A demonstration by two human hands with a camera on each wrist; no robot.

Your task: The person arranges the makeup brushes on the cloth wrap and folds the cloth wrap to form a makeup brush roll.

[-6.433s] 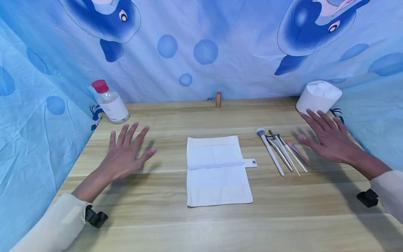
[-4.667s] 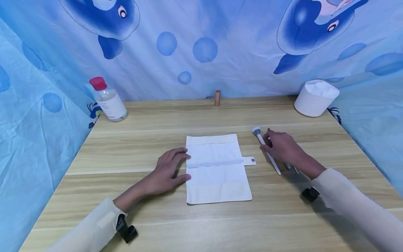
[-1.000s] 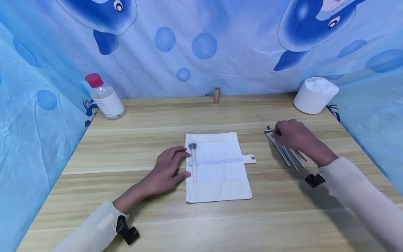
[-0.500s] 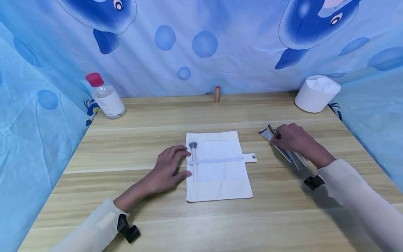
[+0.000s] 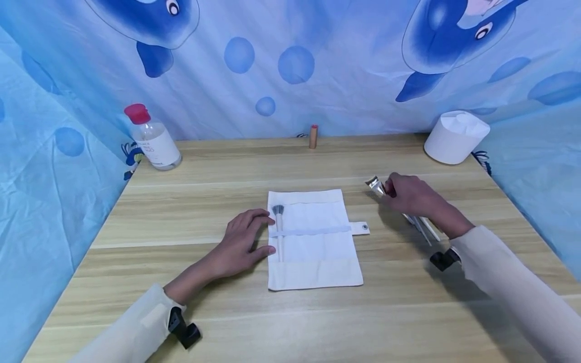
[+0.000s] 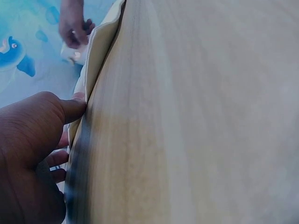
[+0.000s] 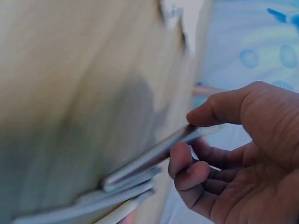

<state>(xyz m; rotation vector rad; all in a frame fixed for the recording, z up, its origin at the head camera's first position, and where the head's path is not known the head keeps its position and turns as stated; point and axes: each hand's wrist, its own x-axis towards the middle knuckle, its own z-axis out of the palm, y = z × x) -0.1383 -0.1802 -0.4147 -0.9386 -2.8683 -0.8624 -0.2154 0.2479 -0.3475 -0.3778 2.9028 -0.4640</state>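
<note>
A white fabric brush roll (image 5: 317, 275) lies unfolded, with its snap tab (image 5: 360, 228) pointing right. One white-handled makeup brush (image 5: 279, 222) is tucked under the strap near its left side. My left hand (image 5: 238, 247) rests at the roll's left edge, thumb and fingertips touching the fabric. To the right, my right hand (image 5: 410, 195) pinches a silver makeup brush (image 5: 375, 185) whose flared, shiny head has a dark curved tip. In the right wrist view its tapered handle (image 7: 145, 161) slants down from the thumb and fingers. Several other brushes (image 5: 422, 229) lie below that hand, partly hidden by it.
A clear bottle with a red cap (image 5: 156, 143) stands at the back left of the wooden table (image 5: 227, 166). A small copper-coloured tube (image 5: 313, 137) is at the back middle. A white roll of paper (image 5: 455, 138) sits at the back right, before the blue curtain.
Over the last seconds a white brush went from the pile into the roll. Since a second ago, my right hand has drawn the silver brush up and left from the pile. The left hand stays put.
</note>
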